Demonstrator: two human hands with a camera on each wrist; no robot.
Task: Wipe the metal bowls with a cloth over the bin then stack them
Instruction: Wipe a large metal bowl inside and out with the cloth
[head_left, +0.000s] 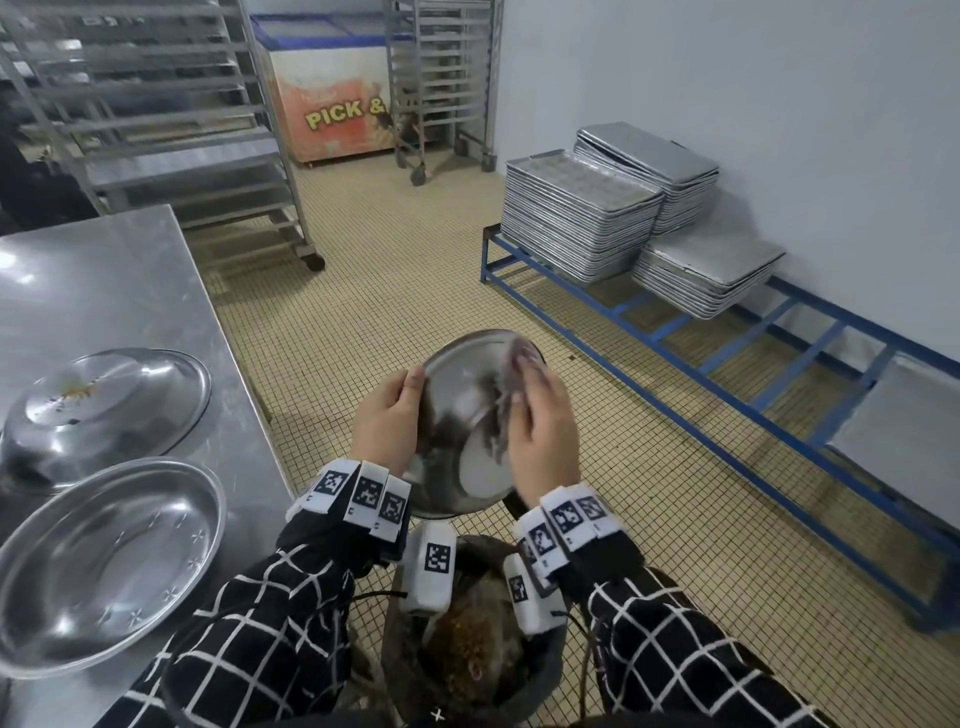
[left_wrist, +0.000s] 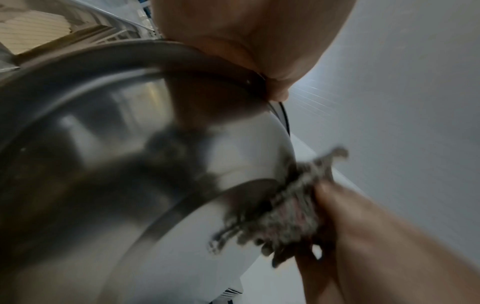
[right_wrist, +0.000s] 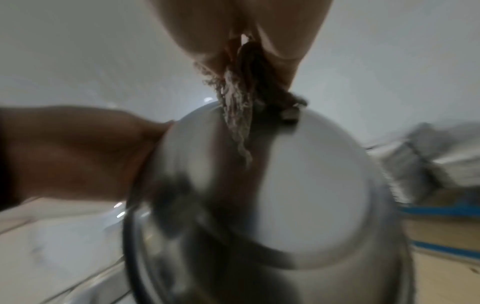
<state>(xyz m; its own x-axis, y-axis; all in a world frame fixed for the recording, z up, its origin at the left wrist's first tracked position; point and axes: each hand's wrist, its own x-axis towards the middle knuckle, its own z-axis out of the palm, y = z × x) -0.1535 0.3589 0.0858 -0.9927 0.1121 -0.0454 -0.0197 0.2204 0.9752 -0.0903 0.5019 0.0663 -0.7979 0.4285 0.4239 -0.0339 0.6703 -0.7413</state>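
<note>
Over the bin (head_left: 540, 670), near the bottom of the head view, a person holds a metal bowl (head_left: 457, 415) tilted on edge, its hollow side turned toward them. Their left hand (head_left: 387, 421) has its grip clamped on the bowl's left rim — thumb over the edge, fingers behind it. The right hand (head_left: 540, 431) presses a greyish, frayed cloth (head_left: 511, 374) against the bowl's inner wall on the right side, its fingers closed on the cloth, so that grip is clamped too. From the left wrist view the cloth (left_wrist: 291, 207) lies against the bowl (left_wrist: 130, 164) near its rim, bunched under the right hand's fingers (left_wrist: 337, 205); the picture is blurred. The right wrist view shows the cloth (right_wrist: 239, 115) hanging from the pinching fingers (right_wrist: 207, 30) onto the bowl (right_wrist: 298, 195).

On the counter (head_left: 119, 280) to the left sit two more bowls, apart from each other: the far bowl (head_left: 109, 410) is upside down with a few orange specks on its base, and the near bowl (head_left: 104, 566) stands open side up. The bin holds brownish scraps. Both wrists wear white bands with black square markers, above black sleeves with a white grid.

Farther right, stacks of baking trays (head_left: 582, 218) rest on a low blue frame (head_left: 727, 358) along the wall — wheeled racks (head_left: 441, 78) and a chest freezer (head_left: 327, 104) stand at the far end of the tiled floor.
</note>
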